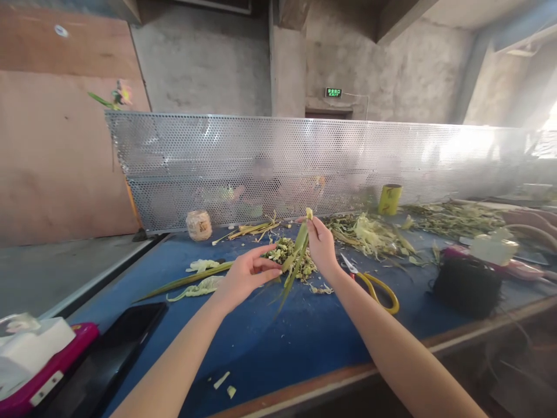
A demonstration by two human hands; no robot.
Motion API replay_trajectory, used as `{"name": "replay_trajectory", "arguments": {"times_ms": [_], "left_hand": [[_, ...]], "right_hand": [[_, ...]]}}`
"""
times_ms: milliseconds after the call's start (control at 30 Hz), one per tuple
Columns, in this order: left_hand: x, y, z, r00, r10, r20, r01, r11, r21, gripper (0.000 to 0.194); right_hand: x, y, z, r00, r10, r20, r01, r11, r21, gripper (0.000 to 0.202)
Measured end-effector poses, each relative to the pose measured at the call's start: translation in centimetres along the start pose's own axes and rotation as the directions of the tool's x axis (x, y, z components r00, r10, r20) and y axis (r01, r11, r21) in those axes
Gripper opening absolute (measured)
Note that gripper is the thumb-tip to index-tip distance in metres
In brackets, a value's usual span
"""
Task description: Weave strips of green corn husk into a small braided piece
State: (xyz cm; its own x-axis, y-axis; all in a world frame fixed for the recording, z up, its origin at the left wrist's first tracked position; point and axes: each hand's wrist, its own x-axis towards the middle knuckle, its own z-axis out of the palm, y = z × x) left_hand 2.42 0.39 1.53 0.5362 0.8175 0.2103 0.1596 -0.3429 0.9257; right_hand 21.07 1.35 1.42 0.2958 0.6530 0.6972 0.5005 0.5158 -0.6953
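In the head view, my right hand (322, 247) is closed in a pinch around the pale top of a green leafy stalk (300, 247). The stalk hangs slanting down, with thin strips trailing toward the blue tabletop (270, 348). To its left is my left hand (248, 276), thumb and fingers apart, with the tips close to the stalk's lower part; whether they touch it I cannot tell. Behind both hands lies a heap of small green and pale plant bits (282, 249). Scissors with yellow handles (383, 296) rest beside my right forearm.
Long leaves (187, 281) lie left of my hands, near a black phone-like slab (130, 331). A twine ball (199, 225) and stalks (256, 229) sit before a perforated metal screen (235, 162). Rightward are more plants (365, 235), a yellow roll (390, 199) and a dark spool-like bundle (467, 287).
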Motion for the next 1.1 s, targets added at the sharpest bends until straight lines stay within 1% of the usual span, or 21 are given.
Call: {"name": "replay_trajectory", "arguments": {"times_ms": [100,167,233,300,333,367,400,433,467,500,533,567,600,667,700,767,833,933,1000,1067,1100], "left_hand": [[0.1,-0.2,0.2,1.0,0.008,0.027,-0.007,1.0,-0.024,0.063],[0.1,-0.3,0.2,0.999,0.041,0.003,-0.041,0.999,-0.009,0.064],[0.1,-0.4,0.1,0.992,0.1,-0.075,-0.094,0.993,0.078,0.061],[0.1,-0.4,-0.2,0.956,0.23,-0.184,-0.177,0.948,0.262,0.054],[0.0,-0.4,-0.3,0.918,0.331,-0.218,-0.23,0.892,0.389,0.049],[0.0,-0.4,-0.5,0.863,0.455,-0.222,-0.287,0.801,0.526,0.045],[0.0,-0.4,-0.6,0.795,0.578,-0.186,-0.338,0.675,0.656,0.042],[0.0,-0.5,-0.7,0.724,0.681,-0.113,-0.376,0.527,0.762,0.041],[0.0,-0.6,-0.7,0.663,0.749,-0.017,-0.402,0.375,0.835,0.041],[0.1,-0.7,-0.6,0.617,0.783,0.085,-0.416,0.232,0.879,0.043],[0.1,-0.8,-0.4,0.587,0.789,0.18,-0.422,0.109,0.9,0.044],[0.2,-0.9,-0.2,0.572,0.778,0.26,-0.424,0.01,0.905,0.045],[0.2,-1.0,0.1,0.568,0.756,0.324,-0.427,-0.066,0.902,0.046],[0.2,-1.1,0.7,0.569,0.713,0.41,-0.441,-0.157,0.884,0.047],[0.2,-1.2,1.0,0.572,0.697,0.431,-0.453,-0.17,0.875,0.048],[0.1,-1.2,1.5,0.593,0.681,0.429,-0.485,-0.123,0.866,0.049],[-0.1,-1.3,1.7,0.631,0.686,0.363,-0.506,0.009,0.862,0.05],[-0.2,-1.4,1.8,0.705,0.672,0.226,-0.52,0.274,0.809,0.049],[-0.2,-1.4,1.8,0.765,0.628,0.14,-0.494,0.434,0.753,0.048],[-0.3,-1.2,1.8,0.824,0.563,0.066,-0.444,0.568,0.693,0.048],[-0.3,-1.2,1.8,0.843,0.536,0.04,-0.424,0.617,0.663,0.049]], "right_hand": [[0.0,0.0,0.1,1.0,-0.019,-0.001,0.019,1.0,-0.005,0.032],[0.0,0.0,0.1,1.0,-0.015,-0.004,0.015,1.0,-0.005,0.032],[0.0,0.2,0.1,1.0,0.009,-0.011,-0.009,1.0,0.011,0.033],[0.1,0.5,0.1,0.999,0.05,-0.021,-0.049,0.997,0.053,0.034],[0.2,0.6,0.2,0.997,0.069,-0.028,-0.066,0.994,0.084,0.033],[0.2,0.8,0.3,0.996,0.087,-0.036,-0.082,0.989,0.126,0.032],[0.3,0.9,0.5,0.993,0.107,-0.041,-0.098,0.977,0.188,0.03],[0.3,0.9,0.7,0.99,0.135,-0.041,-0.119,0.954,0.274,0.028],[0.4,0.9,0.9,0.984,0.174,-0.035,-0.148,0.912,0.383,0.026],[0.4,0.9,1.1,0.974,0.226,-0.02,-0.185,0.843,0.505,0.024],[0.5,0.8,1.3,0.958,0.286,0.011,-0.23,0.748,0.622,0.023],[0.5,0.7,1.5,0.935,0.35,0.053,-0.279,0.636,0.72,0.023],[0.5,0.6,1.6,0.908,0.407,0.104,-0.324,0.521,0.79,0.025],[0.6,0.3,1.6,0.855,0.48,0.197,-0.38,0.32,0.868,0.031],[0.7,0.2,1.5,0.84,0.491,0.231,-0.386,0.242,0.89,0.033],[0.8,0.1,1.2,0.849,0.469,0.244,-0.348,0.148,0.926,0.035],[0.9,-0.1,0.8,0.889,0.41,0.204,-0.28,0.134,0.951,0.034],[1.1,-0.4,0.4,0.939,0.316,0.138,-0.204,0.187,0.961,0.03],[1.2,-0.6,0.2,0.955,0.267,0.132,-0.194,0.221,0.956,0.027],[1.2,-0.7,0.1,0.963,0.231,0.139,-0.197,0.251,0.948,0.024],[1.3,-0.7,0.0,0.966,0.218,0.136,-0.194,0.272,0.942,0.023]]}}
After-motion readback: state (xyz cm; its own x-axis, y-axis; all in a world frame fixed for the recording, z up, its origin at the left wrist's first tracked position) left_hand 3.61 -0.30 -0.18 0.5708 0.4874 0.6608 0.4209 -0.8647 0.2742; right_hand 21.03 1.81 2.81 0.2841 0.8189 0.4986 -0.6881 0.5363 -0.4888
